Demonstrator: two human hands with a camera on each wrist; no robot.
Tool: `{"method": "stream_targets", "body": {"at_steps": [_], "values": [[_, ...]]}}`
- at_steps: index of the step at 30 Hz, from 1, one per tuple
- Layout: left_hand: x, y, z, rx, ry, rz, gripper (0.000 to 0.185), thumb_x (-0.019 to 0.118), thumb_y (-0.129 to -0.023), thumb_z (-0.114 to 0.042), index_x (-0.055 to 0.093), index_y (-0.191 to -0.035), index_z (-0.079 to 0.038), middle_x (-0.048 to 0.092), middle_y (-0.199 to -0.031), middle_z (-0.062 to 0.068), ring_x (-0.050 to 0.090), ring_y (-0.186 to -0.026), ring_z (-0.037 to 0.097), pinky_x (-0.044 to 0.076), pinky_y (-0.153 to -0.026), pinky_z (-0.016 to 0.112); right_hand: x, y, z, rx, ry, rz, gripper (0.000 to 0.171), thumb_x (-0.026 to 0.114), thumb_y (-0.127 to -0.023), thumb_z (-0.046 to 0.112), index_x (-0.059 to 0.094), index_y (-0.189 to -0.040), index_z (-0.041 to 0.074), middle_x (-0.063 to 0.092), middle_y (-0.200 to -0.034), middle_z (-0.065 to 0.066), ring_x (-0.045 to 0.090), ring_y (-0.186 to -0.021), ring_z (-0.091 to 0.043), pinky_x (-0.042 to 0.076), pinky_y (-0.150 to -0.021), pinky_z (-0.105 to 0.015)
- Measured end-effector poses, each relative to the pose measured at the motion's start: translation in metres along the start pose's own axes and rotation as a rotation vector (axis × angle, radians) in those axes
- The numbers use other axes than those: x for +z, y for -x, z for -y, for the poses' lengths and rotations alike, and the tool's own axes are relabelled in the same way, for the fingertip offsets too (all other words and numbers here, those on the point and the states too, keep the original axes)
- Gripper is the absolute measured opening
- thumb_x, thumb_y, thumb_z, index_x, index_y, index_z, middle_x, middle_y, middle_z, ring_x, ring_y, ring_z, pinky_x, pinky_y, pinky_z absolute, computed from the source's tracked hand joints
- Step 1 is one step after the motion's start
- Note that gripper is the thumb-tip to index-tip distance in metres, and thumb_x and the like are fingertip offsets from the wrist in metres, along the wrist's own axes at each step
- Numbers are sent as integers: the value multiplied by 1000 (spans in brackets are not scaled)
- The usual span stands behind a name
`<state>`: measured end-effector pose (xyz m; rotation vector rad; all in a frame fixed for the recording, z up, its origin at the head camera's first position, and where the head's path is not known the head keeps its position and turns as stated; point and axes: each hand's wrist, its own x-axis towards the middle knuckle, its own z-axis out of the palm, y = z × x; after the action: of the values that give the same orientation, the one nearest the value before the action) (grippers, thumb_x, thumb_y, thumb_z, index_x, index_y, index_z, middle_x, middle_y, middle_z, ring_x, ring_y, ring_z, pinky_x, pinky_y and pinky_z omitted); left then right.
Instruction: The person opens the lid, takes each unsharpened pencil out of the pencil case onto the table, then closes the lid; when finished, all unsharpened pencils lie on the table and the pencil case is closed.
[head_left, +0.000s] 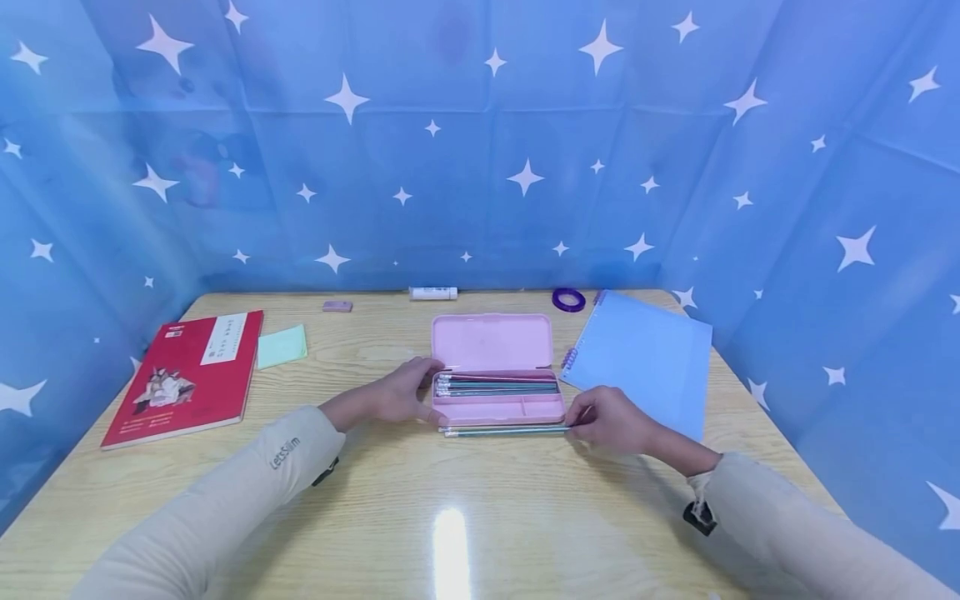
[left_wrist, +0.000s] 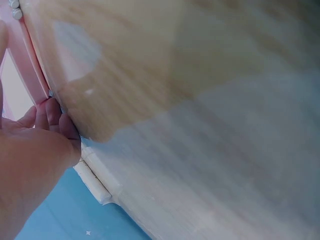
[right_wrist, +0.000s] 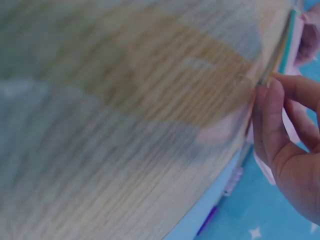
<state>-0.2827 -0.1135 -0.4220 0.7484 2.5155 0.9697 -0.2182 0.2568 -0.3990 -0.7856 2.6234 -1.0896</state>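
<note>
A pink pencil case (head_left: pixel 480 411) lies open in the middle of the table, its lid (head_left: pixel 491 342) tilted back. Several pencils (head_left: pixel 498 388) with pale eraser ends lie in its rear compartment; two smaller front compartments look bare. My left hand (head_left: pixel 401 390) grips the left end of the case, thumb near the front corner and fingers toward the hinge. Along the case's front edge lie more pencils (head_left: pixel 510 431), one of them green. My right hand (head_left: pixel 611 421) pinches their right ends between thumb and fingers, and the right wrist view shows the green pencil (right_wrist: pixel 287 42) close up.
On the wooden table (head_left: pixel 360 508), a red book (head_left: pixel 195 375) and pale green paper (head_left: pixel 282 347) lie left. Along the back are a purple eraser (head_left: pixel 337 307), a white tube (head_left: pixel 433 293) and a purple tape ring (head_left: pixel 556 302). A blue spiral notebook (head_left: pixel 648 350) lies right, partly behind my right hand.
</note>
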Motion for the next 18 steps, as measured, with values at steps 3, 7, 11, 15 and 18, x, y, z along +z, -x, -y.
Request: {"method": "stream_targets", "body": {"at_steps": [3, 7, 11, 15, 18], "values": [[1, 0, 0, -2, 4, 2, 104, 86, -74, -46, 31, -150, -1, 42, -140, 14, 41, -133, 27, 33, -113, 41, 3, -1, -1, 28, 4, -9, 4, 75, -84, -2, 72, -87, -1, 71, -81, -5, 61, -62, -9, 53, -55, -25], [1, 0, 1, -3, 11, 2, 105, 86, -73, -47, 31, -150, -1, 41, -141, 14, 41, -134, 27, 33, -114, 40, 6, -3, -1, 56, -3, -22, 5, 76, -83, -2, 72, -86, -2, 70, -80, -5, 60, -61, -9, 53, -53, -25], [1, -1, 2, 5, 14, 7, 105, 86, -73, -48, 31, -150, -2, 41, -140, 13, 41, -133, 27, 33, -114, 41, 9, -3, -1, 66, -1, -40, 6, 77, -82, -1, 71, -84, 0, 69, -77, -4, 60, -59, -9, 52, -51, -25], [1, -2, 2, 13, 18, 3, 105, 86, -73, -47, 32, -150, -1, 41, -140, 14, 41, -133, 28, 33, -114, 41, 12, -4, -2, 61, 14, -64, 8, 78, -81, 0, 70, -81, 1, 68, -74, -3, 59, -56, -9, 52, -50, -26], [1, -1, 2, 15, 17, -1, 104, 86, -73, -46, 32, -149, 0, 42, -140, 15, 42, -132, 28, 33, -113, 41, 13, -4, -3, 67, 22, -77, 9, 78, -81, 1, 70, -80, 3, 68, -73, -2, 59, -55, -11, 52, -49, -26]]}}
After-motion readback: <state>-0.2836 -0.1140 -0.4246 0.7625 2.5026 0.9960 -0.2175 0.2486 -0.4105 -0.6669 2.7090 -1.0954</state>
